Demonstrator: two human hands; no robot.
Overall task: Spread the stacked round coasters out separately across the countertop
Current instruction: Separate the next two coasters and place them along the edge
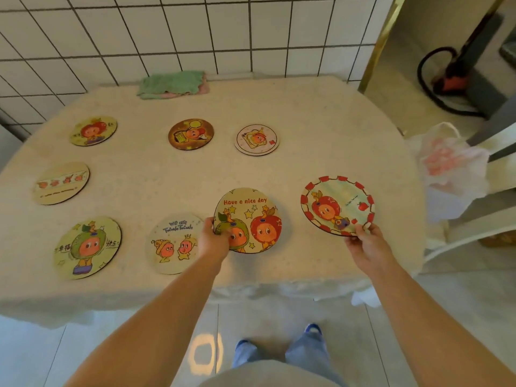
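Observation:
Several round cartoon coasters lie apart on the beige countertop [307,121]. My left hand [215,237] grips the near-left edge of the "Have a nice day" coaster [252,216], held just above or on the counter; I cannot tell which. My right hand [363,240] pinches the near edge of the red-bordered coaster [339,203], tilted above the counter's right side. Beside my left hand lies the "we are" coaster [173,244]. Others lie flat: a green-character coaster [88,247], a strip-pattern coaster [62,182], a yellow coaster [93,131], a brown coaster [191,134] and a white coaster [257,139].
A folded green cloth [173,83] lies at the back by the tiled wall [139,37]. A white plastic bag [449,169] hangs off the right edge. The counter's front edge [139,297] runs just before my legs.

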